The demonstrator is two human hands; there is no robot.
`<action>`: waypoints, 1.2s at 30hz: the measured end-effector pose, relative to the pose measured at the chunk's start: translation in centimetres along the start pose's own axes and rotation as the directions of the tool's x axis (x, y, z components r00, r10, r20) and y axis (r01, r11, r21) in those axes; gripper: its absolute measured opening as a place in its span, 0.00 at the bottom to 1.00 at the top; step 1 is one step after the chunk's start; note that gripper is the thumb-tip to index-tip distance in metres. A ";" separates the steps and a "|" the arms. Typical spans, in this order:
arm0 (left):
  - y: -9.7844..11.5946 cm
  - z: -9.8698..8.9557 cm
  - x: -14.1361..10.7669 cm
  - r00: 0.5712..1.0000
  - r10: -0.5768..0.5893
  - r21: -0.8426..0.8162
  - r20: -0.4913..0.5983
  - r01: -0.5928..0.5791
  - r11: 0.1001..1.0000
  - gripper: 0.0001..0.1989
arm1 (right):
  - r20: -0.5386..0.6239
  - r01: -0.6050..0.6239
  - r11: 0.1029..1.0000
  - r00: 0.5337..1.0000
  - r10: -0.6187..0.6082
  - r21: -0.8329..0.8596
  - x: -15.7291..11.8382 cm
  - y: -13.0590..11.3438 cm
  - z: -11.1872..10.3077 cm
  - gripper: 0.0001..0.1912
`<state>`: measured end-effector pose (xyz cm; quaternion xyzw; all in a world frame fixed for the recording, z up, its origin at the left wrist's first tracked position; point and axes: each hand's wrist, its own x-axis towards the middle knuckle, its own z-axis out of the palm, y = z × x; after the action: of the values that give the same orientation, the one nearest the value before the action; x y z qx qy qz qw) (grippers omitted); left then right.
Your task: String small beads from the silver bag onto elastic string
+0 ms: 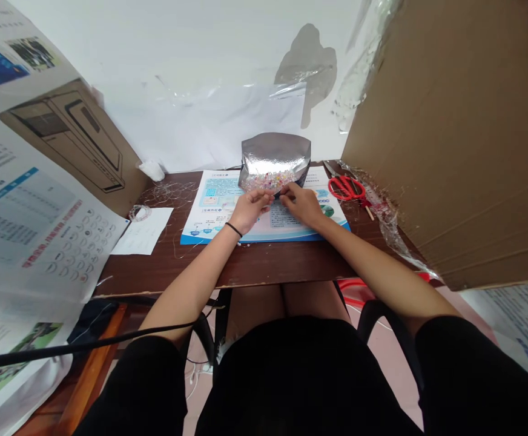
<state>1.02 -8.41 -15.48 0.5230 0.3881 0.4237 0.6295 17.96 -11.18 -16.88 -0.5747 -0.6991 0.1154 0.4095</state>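
Bag (277, 147) gapes to 6 o'clock, prob. keeping beads (269, 180) handy; L hand (247, 212) & R hand (304, 207) curl, can't tell if gripping.

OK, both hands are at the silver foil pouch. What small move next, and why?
Probably ease the bare right hand slightly forward to the small multicoloured beads: they lie in the open silver foil pouch, just beyond its fingers. The bare left hand is close too; whether either pinches anything is too small to tell.
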 end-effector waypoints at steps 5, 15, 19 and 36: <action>-0.7 -0.3 0.1 0.998 -0.065 -0.158 0.023 0.068 0.985 0.04 | -0.021 0.052 0.998 0.998 -0.053 -0.023 -0.3 -0.6 -0.4 0.06; -0.5 -0.5 -0.1 0.993 -0.103 -0.210 0.053 0.112 0.971 0.02 | -0.021 0.141 0.988 0.990 -0.142 -0.064 -0.6 -1.5 -0.6 0.06; -0.4 -0.5 -0.1 0.990 -0.128 -0.227 0.059 0.138 0.964 0.02 | -0.023 0.152 0.987 0.988 -0.154 -0.050 -0.8 -1.8 -0.6 0.06; -0.4 -0.9 0.0 0.986 -0.135 -0.185 0.099 0.152 0.971 0.05 | -0.002 0.157 0.985 0.988 -0.157 -0.065 -0.7 -1.9 -0.5 0.04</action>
<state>0.19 -8.17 -16.04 0.4481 0.3548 0.3897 0.7221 16.95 -12.57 -15.72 -0.5311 -0.7442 0.0581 0.4010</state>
